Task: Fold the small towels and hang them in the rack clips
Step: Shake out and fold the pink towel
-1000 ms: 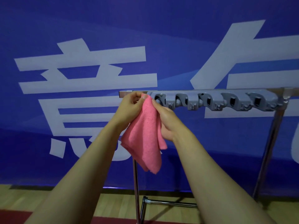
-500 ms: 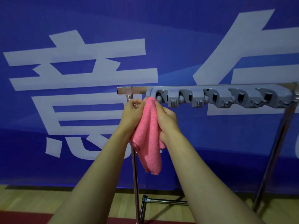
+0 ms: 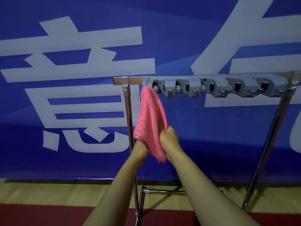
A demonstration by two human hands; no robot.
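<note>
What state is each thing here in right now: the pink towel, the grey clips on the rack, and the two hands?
pink towel: hanging folded, top corner at the leftmost clip, lower part held by both hands.
grey clip strip: mounted on the rack bar; the four clips to the right hold nothing.
rack: standing upright on the floor.
left hand: mostly hidden behind the towel's lower edge.
right hand: gripping the towel's lower right edge.

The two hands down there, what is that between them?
In the head view, the lower part of the pink towel hangs between the left hand and the right hand; its top corner sits at the leftmost clip of the grey clip rack.
</note>
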